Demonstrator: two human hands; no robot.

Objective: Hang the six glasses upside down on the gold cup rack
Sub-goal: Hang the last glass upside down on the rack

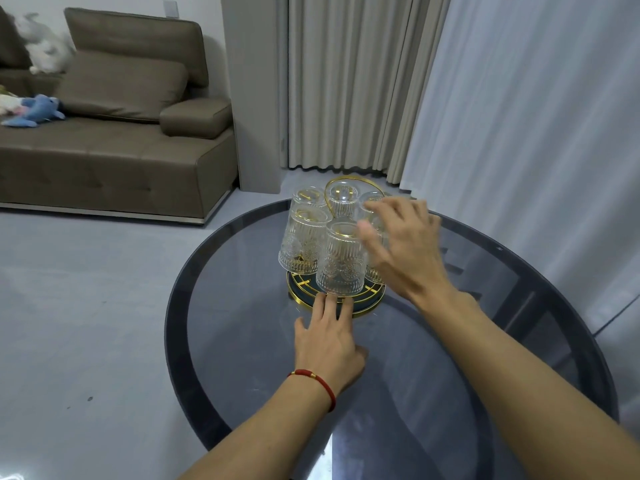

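Neither hand grips anything. Left hand point(327, 336) lies flat, fingers spread, on the glass table point(242, 341), w/ fingertips touching the near rim of the gold cup rack point(363, 308). Right hand point(403, 247) is open & loose, fingers spread, up at the right side of the rack, in front of the glasses there; whether fingertips touch a glass – can't tell, hand is motion-blurred.

Rack sits near centre of the round dark table, slightly toward the far side. Round base w/ gold rim & dark tray, gold loop handle point(346, 183) on top. Ribbed clear glasses hang on it upside down, bases up: near-centre glass point(341, 261), left glass point(301, 244), back-left glass point(308, 197), back-centre glass point(343, 199) inside the loop, back-right glass point(370, 200) partly behind the right fingers. One more, partly hidden under the right hand at lower right point(375, 275).

Red cord bracelet point(317, 382) on left wrist. Bkgd: brown sofa point(121, 140) w/ blue plush toy point(38, 110), beige curtains point(349, 81), pale floor.
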